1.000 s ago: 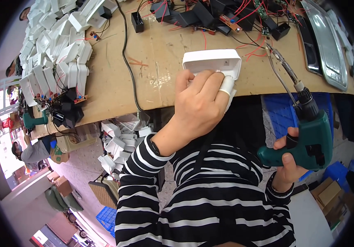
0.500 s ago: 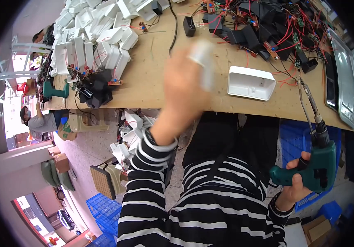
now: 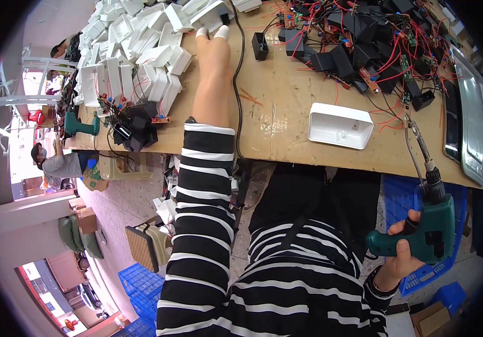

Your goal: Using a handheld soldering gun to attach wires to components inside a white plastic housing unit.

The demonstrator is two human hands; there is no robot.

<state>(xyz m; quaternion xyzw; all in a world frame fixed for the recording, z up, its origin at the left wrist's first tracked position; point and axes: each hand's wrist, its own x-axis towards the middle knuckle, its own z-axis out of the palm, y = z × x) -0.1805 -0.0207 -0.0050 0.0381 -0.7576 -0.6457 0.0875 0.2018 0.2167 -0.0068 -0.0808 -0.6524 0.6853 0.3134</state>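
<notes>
My left hand (image 3: 213,53) reaches out over the table, white covers on its fingertips. Those fingertips are apart and meet the near edge of a white plastic case (image 3: 205,17), where a small black box (image 3: 224,18) also shows. I see no grip around the case. Low on the right, my right hand (image 3: 403,259) is wrapped around the handle of a green soldering gun (image 3: 436,230), whose metal tip points up toward the table. One white open case (image 3: 340,126) lies by itself near the table's front edge, its hollow side facing me.
White cases (image 3: 134,39) are heaped at the far left. Black boxes with red wires and circuit boards (image 3: 359,50) crowd the far right. A metal tray (image 3: 476,112) lines the right edge, and a black cable (image 3: 238,90) crosses the table. Another green tool (image 3: 81,124) lies left.
My left hand has swung from mid-table, where it was a blur with something white at its fingers, out to the white case by the heap. My right hand keeps the soldering gun.
</notes>
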